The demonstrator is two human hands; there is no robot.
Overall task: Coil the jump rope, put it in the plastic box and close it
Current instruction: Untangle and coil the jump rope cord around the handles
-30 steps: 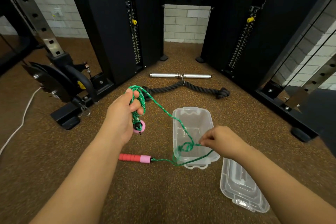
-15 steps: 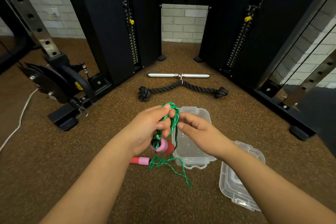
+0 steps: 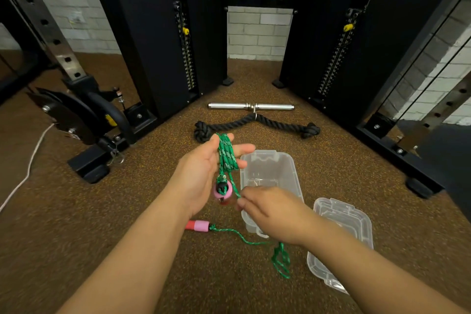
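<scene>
My left hand [image 3: 201,176] holds several loops of the green jump rope [image 3: 226,154] draped between thumb and fingers, with one pink handle [image 3: 222,190] hanging under the palm. My right hand [image 3: 270,209] pinches the rope strand just below that handle, over the near end of the clear plastic box [image 3: 270,168], which stands open on the floor. The other red and pink handle [image 3: 197,225] lies on the floor, and loose rope trails from it to a small tangle [image 3: 281,261] under my right wrist. The clear lid [image 3: 341,234] lies to the right of the box.
A black knotted rope attachment [image 3: 254,122] and a chrome bar [image 3: 251,106] lie on the brown floor beyond the box. Black cable-machine towers [image 3: 158,33] stand behind them. A machine foot [image 3: 89,163] and a white cord [image 3: 28,163] are at the left.
My right hand has dropped from the top of the loops to pinch the strand below the hanging handle. My left hand has opened up a little, with the loops across it.
</scene>
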